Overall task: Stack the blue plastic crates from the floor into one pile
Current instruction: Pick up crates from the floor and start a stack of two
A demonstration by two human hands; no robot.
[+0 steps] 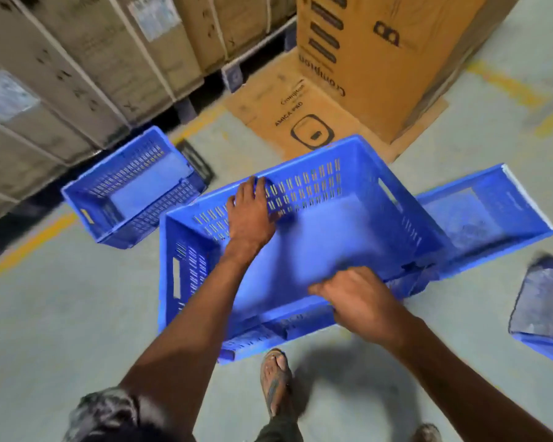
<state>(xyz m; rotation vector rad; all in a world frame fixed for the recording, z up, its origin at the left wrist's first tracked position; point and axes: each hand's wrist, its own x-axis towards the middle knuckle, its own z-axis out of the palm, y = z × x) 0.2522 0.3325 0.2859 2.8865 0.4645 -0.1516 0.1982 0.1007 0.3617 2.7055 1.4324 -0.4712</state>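
Observation:
A large blue plastic crate (316,237) with slotted walls fills the middle of the view, tilted, held over the floor. My left hand (251,212) grips its far long wall, fingers hooked over the rim. My right hand (361,301) is closed on the near rim. Part of another blue crate (268,339) shows directly under the held one. A blue crate (134,189) stands on the floor at the left. One more blue crate (492,215) lies on the floor at the right, partly hidden behind the held crate.
Stacked cardboard boxes (77,74) on pallets line the left and back. A tall orange carton (380,59) stands on flattened cardboard (268,106) behind the crates. A dusty blue crate (543,301) sits at the right edge. My sandalled foot (275,378) is just below the held crate.

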